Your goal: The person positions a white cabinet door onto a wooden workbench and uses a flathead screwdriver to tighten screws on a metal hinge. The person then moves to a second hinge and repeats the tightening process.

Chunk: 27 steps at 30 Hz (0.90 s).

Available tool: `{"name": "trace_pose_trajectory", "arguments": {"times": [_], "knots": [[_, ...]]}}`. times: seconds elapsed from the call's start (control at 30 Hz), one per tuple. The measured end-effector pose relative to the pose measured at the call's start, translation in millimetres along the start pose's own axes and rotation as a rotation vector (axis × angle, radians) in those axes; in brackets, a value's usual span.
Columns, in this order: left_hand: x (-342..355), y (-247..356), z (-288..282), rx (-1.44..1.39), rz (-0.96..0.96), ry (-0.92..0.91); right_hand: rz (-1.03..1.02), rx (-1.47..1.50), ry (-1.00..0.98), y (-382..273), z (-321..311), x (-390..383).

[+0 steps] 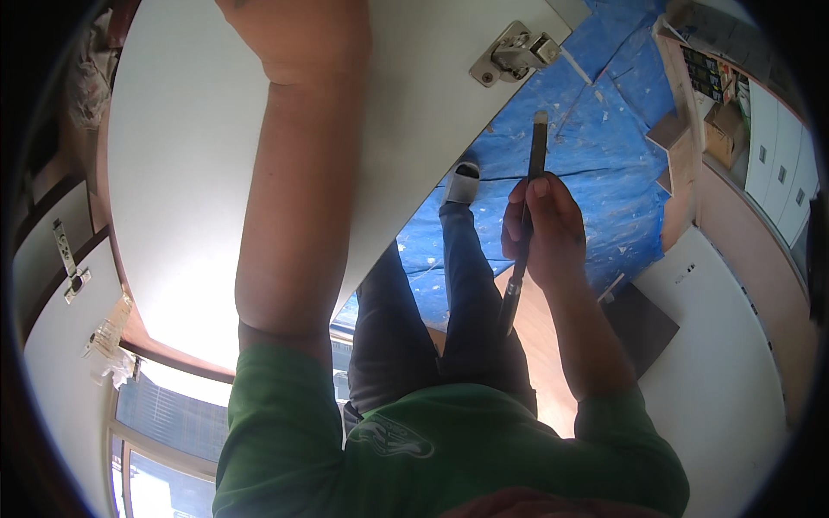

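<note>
My right hand [546, 229] is closed around a chisel [536, 155], thumb laid along its dark, flat shaft. The chisel's pale, blunt-looking tip points away from me and its metal-ringed handle comes back toward my legs. My left arm reaches up across a large white cabinet door [181, 181]. Only the wrist and part of my left hand [298, 34] show at the upper edge; its fingers are out of the picture. A metal cabinet hinge [515, 54] is fixed near the door's right edge, with its arm sticking out past it.
A blue sheet [604, 147] with white scraps covers the floor. White panels [717, 319] lean at the right, near a dark board [641, 328]. A cardboard box [725, 134] and white drawers [780, 164] stand far right. Another hinge [73, 274] is at the left, above a window [168, 414].
</note>
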<state>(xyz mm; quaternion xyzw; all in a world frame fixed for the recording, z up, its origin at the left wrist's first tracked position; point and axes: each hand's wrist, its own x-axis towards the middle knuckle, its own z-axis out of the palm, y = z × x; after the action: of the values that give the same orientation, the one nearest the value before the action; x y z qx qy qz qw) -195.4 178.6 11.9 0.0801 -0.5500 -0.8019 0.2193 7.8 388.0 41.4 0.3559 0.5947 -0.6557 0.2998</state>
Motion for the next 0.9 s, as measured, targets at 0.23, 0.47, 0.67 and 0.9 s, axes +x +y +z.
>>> {"name": "trace_pose_trajectory", "arguments": {"times": [0.23, 0.47, 0.67, 0.9], "knots": [[7, 1, -4, -0.008, -0.053, 0.042, -0.116, -0.326, 0.038, -11, 18, 6], [0, 8, 7, 0.036, -0.066, 0.065, -0.304, -0.386, 0.048, -1, 23, 22], [1, 3, 3, 0.102, -0.032, 0.038, -0.277, -0.414, 0.084, 1, 28, 24], [-3, 0, 2, 0.082, 0.014, 0.018, -0.325, -0.475, 0.096, -11, 20, 33]]}}
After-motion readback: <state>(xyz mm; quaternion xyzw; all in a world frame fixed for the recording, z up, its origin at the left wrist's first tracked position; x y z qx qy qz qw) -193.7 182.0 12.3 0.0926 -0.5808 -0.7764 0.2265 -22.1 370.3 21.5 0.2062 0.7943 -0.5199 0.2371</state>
